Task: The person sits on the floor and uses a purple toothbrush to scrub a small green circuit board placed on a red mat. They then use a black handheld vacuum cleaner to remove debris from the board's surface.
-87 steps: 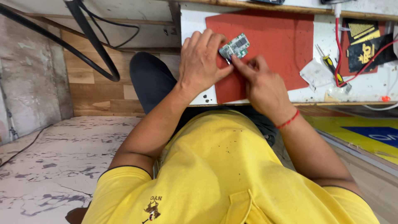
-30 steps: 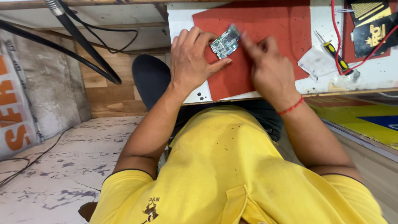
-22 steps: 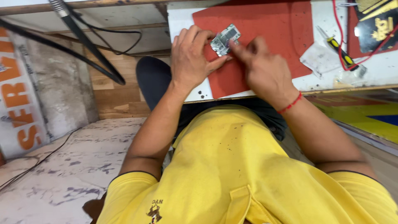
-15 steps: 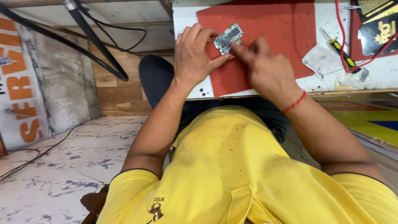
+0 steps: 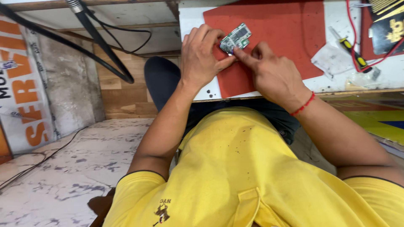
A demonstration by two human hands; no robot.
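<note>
Looking down from the head camera, both hands meet at the upper centre of the frame over a red mat (image 5: 286, 50) on a white bench (image 5: 191, 19). Left hand (image 5: 201, 59): forearm rising from lower left, wrist straight, fingers curled over and closed on the left end of a small green circuit board (image 5: 236, 38), thumb pressed against its lower edge. Right hand (image 5: 271, 73): forearm entering from lower right, a red thread band (image 5: 304, 105) at the wrist, index finger extended and touching the board's lower right edge, remaining fingers folded. Board sits tilted, just above the mat. Hands close together, joined by the board. Upper right: a yellow-handled screwdriver (image 5: 350, 48) beside a crumpled clear wrapper (image 5: 332, 61), well apart from the hands.
</note>
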